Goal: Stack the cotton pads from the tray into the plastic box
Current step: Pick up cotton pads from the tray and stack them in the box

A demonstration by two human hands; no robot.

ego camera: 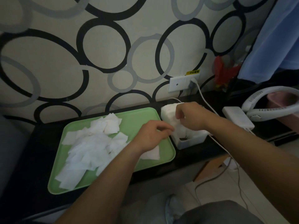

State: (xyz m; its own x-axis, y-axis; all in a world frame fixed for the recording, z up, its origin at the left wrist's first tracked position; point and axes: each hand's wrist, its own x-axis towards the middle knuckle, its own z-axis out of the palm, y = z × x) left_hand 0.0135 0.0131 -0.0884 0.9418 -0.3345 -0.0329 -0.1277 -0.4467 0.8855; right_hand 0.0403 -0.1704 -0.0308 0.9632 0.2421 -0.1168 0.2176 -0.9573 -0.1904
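Observation:
A green tray (132, 117) lies on the dark table with several loose white cotton pads (90, 143) spread over its left half. One more pad (152, 154) lies near its right edge, under my left wrist. Right of the tray stands the clear plastic box (192, 139), with a tall stack of cotton pads (169, 115) leaning out of it. My left hand (152, 135) has its fingertips curled against the stack's lower side. My right hand (189, 115) grips the stack from the right, its fingers curled over the top.
A white power strip (237, 118) and a white neck fan (267, 109) sit at the right. A white cable (203, 97) runs from the wall socket (182, 83) past the box and off the table's front edge. The patterned wall is close behind.

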